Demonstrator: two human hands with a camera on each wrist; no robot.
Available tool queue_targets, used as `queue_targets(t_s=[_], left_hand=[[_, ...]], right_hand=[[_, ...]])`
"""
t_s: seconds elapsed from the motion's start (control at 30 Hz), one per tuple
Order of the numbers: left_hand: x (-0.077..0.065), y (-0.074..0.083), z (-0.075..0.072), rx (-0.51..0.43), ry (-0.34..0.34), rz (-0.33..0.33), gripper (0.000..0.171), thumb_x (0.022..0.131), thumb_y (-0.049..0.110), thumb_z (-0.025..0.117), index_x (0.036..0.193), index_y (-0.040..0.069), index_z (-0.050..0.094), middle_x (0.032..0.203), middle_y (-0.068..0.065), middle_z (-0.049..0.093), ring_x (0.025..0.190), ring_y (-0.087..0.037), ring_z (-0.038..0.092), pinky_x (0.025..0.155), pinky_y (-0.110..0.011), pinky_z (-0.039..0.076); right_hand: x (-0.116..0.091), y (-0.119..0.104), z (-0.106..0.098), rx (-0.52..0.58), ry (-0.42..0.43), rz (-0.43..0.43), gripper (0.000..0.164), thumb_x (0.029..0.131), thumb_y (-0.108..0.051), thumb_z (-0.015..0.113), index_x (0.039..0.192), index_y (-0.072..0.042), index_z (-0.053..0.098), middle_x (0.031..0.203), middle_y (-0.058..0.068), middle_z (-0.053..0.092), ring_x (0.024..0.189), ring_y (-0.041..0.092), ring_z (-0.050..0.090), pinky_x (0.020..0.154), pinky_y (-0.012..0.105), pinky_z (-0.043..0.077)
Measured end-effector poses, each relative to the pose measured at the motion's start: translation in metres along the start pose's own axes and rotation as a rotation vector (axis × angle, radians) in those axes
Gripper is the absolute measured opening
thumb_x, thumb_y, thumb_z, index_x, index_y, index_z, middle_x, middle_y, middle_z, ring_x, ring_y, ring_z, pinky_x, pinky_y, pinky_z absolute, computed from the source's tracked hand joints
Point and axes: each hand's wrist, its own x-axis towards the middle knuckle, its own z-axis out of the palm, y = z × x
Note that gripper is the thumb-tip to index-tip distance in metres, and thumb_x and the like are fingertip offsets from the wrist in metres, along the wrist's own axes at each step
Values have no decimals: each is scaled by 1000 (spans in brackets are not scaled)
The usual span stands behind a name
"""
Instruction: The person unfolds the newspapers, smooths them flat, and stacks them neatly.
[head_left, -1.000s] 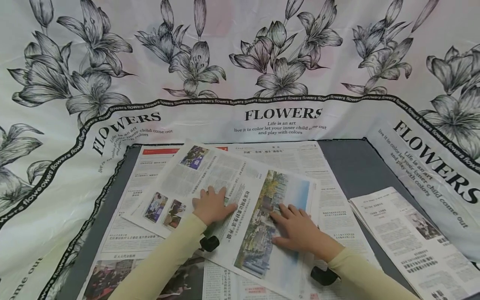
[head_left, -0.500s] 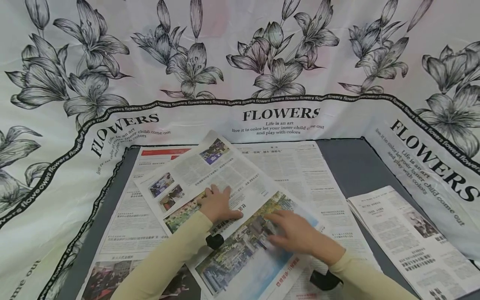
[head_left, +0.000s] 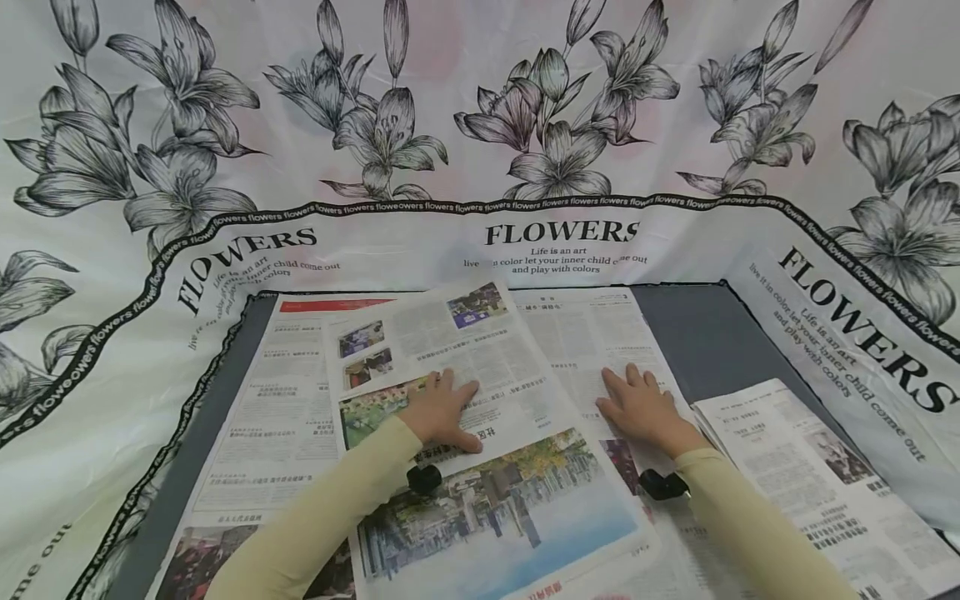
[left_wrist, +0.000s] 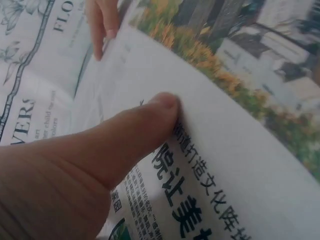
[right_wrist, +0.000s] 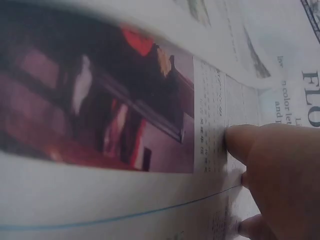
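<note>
A folded newspaper (head_left: 517, 400) with a large city photo (head_left: 502, 508) lies slightly turned on top of a spread-out newspaper (head_left: 285, 400). My left hand (head_left: 441, 410) rests on the upper paper with fingers spread, above the city photo; its thumb (left_wrist: 145, 120) lies straight across the printed text in the left wrist view. To the right, my right hand (head_left: 641, 408) rests on the lower newspaper, fingers straight and spread, beside the upper paper's right edge. In the right wrist view its thumb (right_wrist: 245, 140) touches the page near a reddish photo (right_wrist: 120, 110).
A stack of folded newspapers (head_left: 810, 467) lies on the grey table (head_left: 682, 333) at the right. A white cloth (head_left: 420, 242) with flower prints and lettering rises around the table's back and sides. Black wrist cameras (head_left: 424, 480) sit on both wrists.
The upper newspaper has turned clockwise and now lies closer to straight. My right hand has come off it, moving right onto the lower newspaper. My left hand has stayed on the upper paper, shifting slightly right.
</note>
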Motion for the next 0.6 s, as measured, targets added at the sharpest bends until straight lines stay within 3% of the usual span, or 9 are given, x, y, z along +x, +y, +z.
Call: queue_targets(t_s=[0.33,0.6], left_hand=[[7,-2,-11,8,-97,156,102,77,57,83,162,31,32,172,-15,12,159,-42,12,118,-74,19],[10,-1,-14,45,-101,148,103,77,57,85,161,31,33,172,-15,13,159,-41,13,119,-73,19]], right_hand=[[5,3,-1,-20,15,29,65,104,-40,51,158,-7,37,162,37,21,146,63,21,105,84,24],[6,0,1,-13,7,48,67,104,-42,49,159,-8,33,163,37,17,148,63,17,108,83,21]])
